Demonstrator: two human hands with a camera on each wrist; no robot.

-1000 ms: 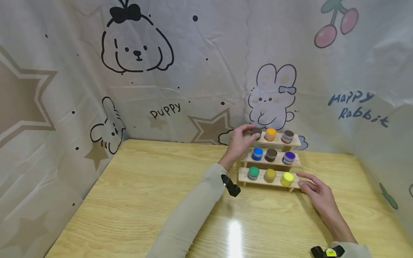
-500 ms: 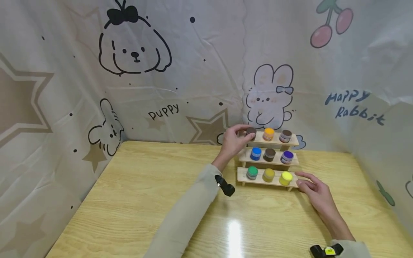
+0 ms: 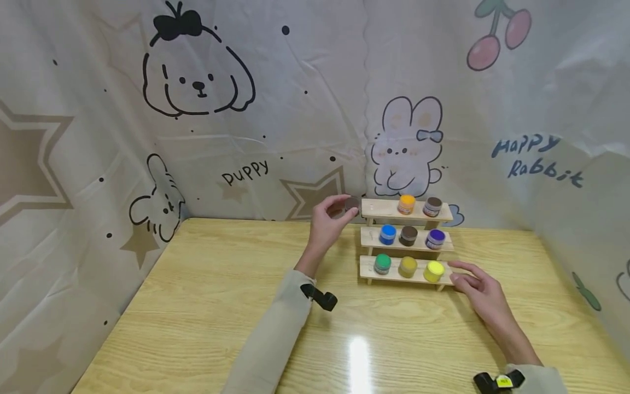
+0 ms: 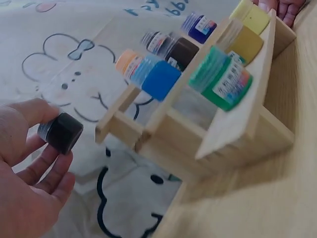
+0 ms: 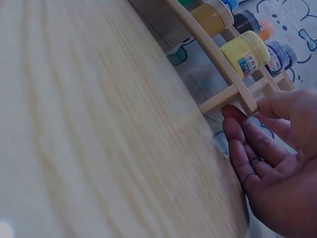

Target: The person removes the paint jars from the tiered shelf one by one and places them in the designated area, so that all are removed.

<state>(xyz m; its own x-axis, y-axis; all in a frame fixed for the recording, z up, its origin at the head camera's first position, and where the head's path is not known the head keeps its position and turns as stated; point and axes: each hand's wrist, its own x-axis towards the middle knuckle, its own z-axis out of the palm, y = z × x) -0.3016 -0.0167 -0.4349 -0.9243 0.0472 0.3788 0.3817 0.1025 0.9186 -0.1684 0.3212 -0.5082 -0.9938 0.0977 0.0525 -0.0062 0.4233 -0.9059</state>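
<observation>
Just left of the three-tier wooden display stand (image 3: 379,208), my left hand (image 3: 327,225) pinches a small dark paint jar (image 4: 65,134) between thumb and fingers, off the shelf. My right hand (image 3: 484,298) grips the right end of the bottom tier, with fingertips at its corner in the right wrist view. On the top tier are an orange jar (image 3: 406,204) and a dark brown jar (image 3: 432,207). The middle tier bears a blue jar (image 3: 387,235), a dark brown jar (image 3: 408,236) and a purple jar (image 3: 435,239). Green (image 3: 383,264), ochre (image 3: 408,267) and yellow (image 3: 434,271) jars stand on the bottom tier.
The stand is near the back edge of a wood-grain table (image 3: 221,295). Behind it hangs a pale curtain (image 3: 315,120) printed with cartoon animals and stars, which also runs along both sides. Bright glare lies on the table's front part.
My left hand has lifted the dark jar from the top tier's left end and carried it leftward past the stand. My right hand keeps its place at the bottom tier.
</observation>
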